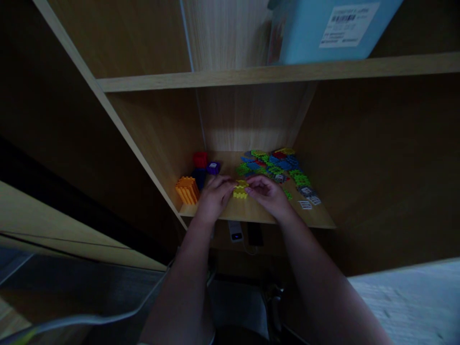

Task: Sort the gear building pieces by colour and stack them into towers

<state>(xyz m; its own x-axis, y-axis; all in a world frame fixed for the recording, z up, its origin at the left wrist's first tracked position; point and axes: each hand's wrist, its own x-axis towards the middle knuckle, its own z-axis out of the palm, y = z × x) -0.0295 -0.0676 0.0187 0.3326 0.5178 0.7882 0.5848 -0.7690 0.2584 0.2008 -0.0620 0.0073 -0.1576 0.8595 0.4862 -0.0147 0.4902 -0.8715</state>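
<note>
My left hand [214, 195] and my right hand [270, 194] meet over the front of a wooden shelf [316, 219]. Both pinch a small yellow block assembly [240, 189] between their fingertips, the left from the left side, the right from the right side. Behind my right hand lies a loose pile of green, blue, red and yellow interlocking plastic pieces [275, 165]. Left of my left hand stands an orange ridged cube [187, 189]. Behind it rise a red and dark blue block stack [200, 166] and a small purple piece [213, 167].
White printed cards [309, 197] lie at the shelf's right front. A blue box with a white label [334, 28] sits on the upper shelf. Wooden side walls close the compartment. A small device with a lit display [236, 231] hangs under the shelf edge.
</note>
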